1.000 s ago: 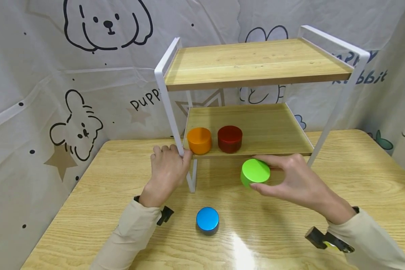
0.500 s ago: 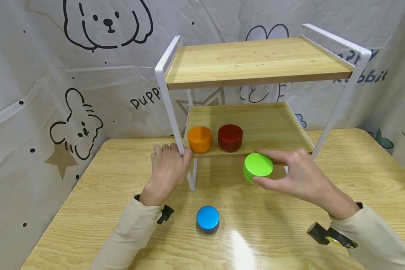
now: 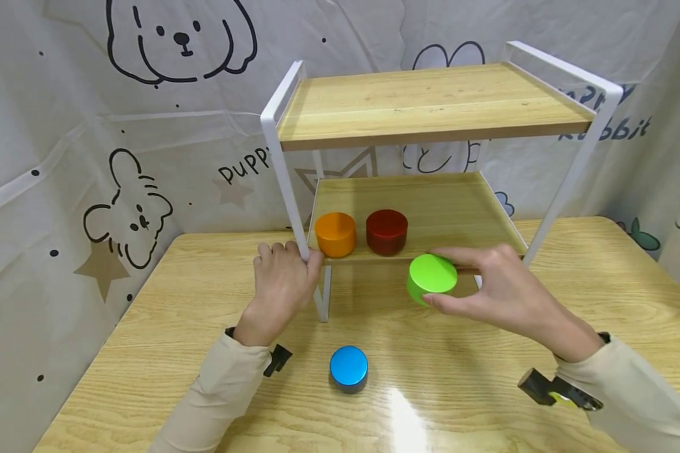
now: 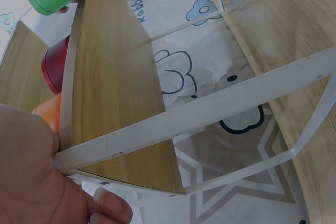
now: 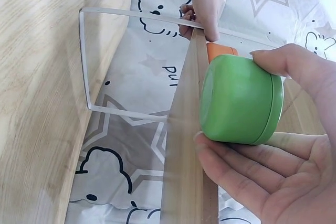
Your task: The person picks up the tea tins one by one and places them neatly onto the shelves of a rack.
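Note:
My right hand (image 3: 501, 286) pinches a small green round tin (image 3: 432, 277) between thumb and fingers, just in front of the lower board's front edge. In the right wrist view the green tin (image 5: 239, 100) lies across the fingers with its lid to the right. My left hand (image 3: 286, 280) grips the front left post of a two-tier shelf (image 3: 436, 110), where the post meets the lower board. An orange tin (image 3: 335, 235) and a dark red tin (image 3: 386, 233) stand side by side on that board, towards its left end.
A blue tin (image 3: 349, 369) stands on the wooden table (image 3: 204, 327) in front of the shelf. White metal side frames (image 3: 569, 163) carry both boards. Behind hangs a pale curtain (image 3: 164, 126) printed with cartoon animals.
Over the last second my right hand has raised the green tin slightly and shifted it a little right, with almost no motion in the latter half. My left hand has stayed on the post.

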A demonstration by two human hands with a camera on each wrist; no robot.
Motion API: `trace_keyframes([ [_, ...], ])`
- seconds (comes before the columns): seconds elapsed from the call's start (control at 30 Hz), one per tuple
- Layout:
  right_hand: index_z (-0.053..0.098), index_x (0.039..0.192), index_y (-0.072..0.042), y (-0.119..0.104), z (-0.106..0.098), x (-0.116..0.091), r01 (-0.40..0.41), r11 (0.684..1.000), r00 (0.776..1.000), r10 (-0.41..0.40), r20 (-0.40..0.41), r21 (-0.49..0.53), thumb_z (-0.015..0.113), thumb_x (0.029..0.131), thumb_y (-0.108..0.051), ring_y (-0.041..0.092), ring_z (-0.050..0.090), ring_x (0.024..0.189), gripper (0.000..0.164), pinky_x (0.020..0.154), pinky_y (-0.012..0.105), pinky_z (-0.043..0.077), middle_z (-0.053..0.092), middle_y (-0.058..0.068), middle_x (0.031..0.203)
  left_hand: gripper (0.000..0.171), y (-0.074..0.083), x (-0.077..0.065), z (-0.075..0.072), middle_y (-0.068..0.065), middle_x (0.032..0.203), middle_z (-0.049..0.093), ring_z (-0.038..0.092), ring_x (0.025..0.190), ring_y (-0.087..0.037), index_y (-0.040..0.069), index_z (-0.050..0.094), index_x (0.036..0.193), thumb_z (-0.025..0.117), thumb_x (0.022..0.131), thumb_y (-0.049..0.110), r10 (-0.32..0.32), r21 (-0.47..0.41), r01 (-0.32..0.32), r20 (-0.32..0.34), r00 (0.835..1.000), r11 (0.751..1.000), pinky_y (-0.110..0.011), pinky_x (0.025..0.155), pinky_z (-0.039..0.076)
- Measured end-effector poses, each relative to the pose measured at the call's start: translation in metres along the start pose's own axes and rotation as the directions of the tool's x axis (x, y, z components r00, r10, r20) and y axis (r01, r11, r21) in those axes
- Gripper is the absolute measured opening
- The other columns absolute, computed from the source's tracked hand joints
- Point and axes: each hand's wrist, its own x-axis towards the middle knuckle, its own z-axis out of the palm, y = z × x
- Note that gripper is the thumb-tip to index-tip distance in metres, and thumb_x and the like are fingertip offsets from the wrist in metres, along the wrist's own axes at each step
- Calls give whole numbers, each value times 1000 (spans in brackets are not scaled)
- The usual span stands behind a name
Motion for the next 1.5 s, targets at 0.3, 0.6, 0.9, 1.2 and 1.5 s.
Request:
trace_keyframes([
  [0.3, 69, 113, -3, -1, -6, 2, -4, 999, 1000, 4, -7, 37, 83, 71, -19, 22, 71, 88, 47, 72, 31, 56, 73, 8, 101, 44, 0, 0, 0, -14, 68, 46, 40, 70, -34, 2, 49, 71, 25, 92, 32, -11, -14, 11, 4, 1000, 1000, -39, 58, 32],
  [0.6, 69, 113, -4, -1, -15, 6, 4, 999, 1000, -4, -17, -46, 82, 71, -23, 17, 69, 84, 48, 67, 28, 53, 73, 7, 101, 44, -1, 0, -1, -15, 70, 47, 41, 72, -35, 2, 49, 70, 25, 91, 33, -32, -36, 32, 2, 999, 999, -42, 61, 34],
  [0.9, 68, 114, -1, 0, -23, 14, -1, 1000, 1000, 1, -12, -6, 81, 73, -22, 20, 72, 84, 48, 68, 29, 56, 73, 11, 101, 43, -1, -1, 0, -14, 70, 46, 40, 72, -34, 3, 48, 70, 26, 91, 33, -32, -23, 32, 11, 999, 999, -41, 61, 33],
  [1.2, 69, 112, -5, 9, -28, 22, -44, 998, 999, 44, -20, -45, 81, 74, -26, 19, 71, 84, 45, 67, 18, 51, 73, 7, 98, 44, -1, -1, -1, -15, 71, 44, 39, 72, -34, 3, 46, 71, 25, 92, 34, -11, 8, 11, 3, 1000, 1000, -39, 60, 32],
  [1.5, 68, 115, -6, 18, -31, 32, -148, 985, 989, 149, 5, -89, 79, 75, -34, 20, 70, 85, 50, 68, 25, 50, 73, 7, 98, 41, -1, -1, -1, -14, 69, 43, 40, 69, -34, 3, 45, 69, 27, 91, 34, -4, 38, 5, -27, 1000, 999, -42, 59, 35],
])
